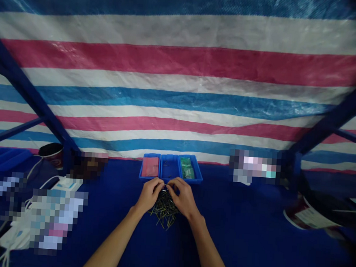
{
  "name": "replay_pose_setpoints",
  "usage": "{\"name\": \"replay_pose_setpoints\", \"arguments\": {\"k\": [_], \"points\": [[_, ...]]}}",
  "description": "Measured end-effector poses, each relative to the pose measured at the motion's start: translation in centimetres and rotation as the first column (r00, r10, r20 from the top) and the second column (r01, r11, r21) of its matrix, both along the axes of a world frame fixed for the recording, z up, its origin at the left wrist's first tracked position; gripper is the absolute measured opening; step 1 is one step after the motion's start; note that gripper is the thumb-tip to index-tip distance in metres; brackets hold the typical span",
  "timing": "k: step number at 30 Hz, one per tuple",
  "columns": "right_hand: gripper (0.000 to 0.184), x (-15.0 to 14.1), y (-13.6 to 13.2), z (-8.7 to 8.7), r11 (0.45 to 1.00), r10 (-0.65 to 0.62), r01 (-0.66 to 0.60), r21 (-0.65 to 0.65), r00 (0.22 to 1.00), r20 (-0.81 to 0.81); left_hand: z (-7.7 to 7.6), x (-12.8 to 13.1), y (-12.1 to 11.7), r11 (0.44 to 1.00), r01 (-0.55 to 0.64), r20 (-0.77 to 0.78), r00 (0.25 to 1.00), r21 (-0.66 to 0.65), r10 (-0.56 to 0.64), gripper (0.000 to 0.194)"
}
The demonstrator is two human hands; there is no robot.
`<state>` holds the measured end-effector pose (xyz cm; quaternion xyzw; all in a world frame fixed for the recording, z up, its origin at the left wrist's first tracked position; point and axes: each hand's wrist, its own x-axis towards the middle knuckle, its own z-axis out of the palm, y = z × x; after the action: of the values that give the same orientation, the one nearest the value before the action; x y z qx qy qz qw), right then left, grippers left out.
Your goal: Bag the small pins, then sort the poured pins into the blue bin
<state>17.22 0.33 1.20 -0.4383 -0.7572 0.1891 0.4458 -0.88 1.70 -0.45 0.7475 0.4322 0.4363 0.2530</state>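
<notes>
Blue sheeting (243,244) covered the work surface in the head view, and a loose heap of thin dark pins (164,210) with pale yellow ends lay on it, straight ahead of the person and crossed every which way. The left hand (149,195) and the right hand (185,198) were curled just above the heap, their fingertips (163,185) almost meeting at the near edge of a blue plastic three-compartment tray (155,154). Whether they pinched anything was too small to tell. A red packet (150,166) lay in the tray's left compartment, a green packet (187,168) in its right. Farther off stood a paper cup (51,155), well left, beneath a striped tarpaulin (183,60) — several pixelated objects blurred beyond naming.
</notes>
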Motion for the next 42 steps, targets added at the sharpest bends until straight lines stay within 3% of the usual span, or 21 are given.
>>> {"name": "replay_pose_setpoints", "arguments": {"k": [8, 23, 32, 38, 42], "points": [[0.014, -0.2, -0.8, -1.5, 0.998, -0.051, 0.053, 0.018, 0.996, -0.069, 0.3, 0.2, -0.4, 0.996, 0.084, -0.05, 0.995, -0.002, -0.084, 0.022], [0.024, -0.4, -1.6, -0.9, 0.999, -0.045, 0.041, 0.036, 0.992, 0.12, 0.5, 0.0, -0.4, 0.99, 0.136, -0.023, 0.991, 0.028, -0.135, 0.026], [0.039, -0.6, -1.3, -2.3, 0.989, -0.145, 0.139, 0.043, 0.97, 0.197, 0.0, 0.2, -0.4, 0.992, 0.12, -0.003, 0.993, 0.042, -0.12, 0.024], [0.019, -0.3, -1.6, -1.4, 0.999, -0.044, 0.045, -0.019, 0.998, 0.051, 0.0, 0.1, -0.4, 0.996, 0.086, -0.049, 0.995, 0.018, -0.085, 0.029], [0.02, -0.3, -1.7, -1.0, 0.999, -0.024, 0.025, -0.021, 0.999, 0.032, 0.1, 0.1, -0.4, 0.997, 0.073, -0.068, 0.995, 0.026, -0.071, 0.032]]}}
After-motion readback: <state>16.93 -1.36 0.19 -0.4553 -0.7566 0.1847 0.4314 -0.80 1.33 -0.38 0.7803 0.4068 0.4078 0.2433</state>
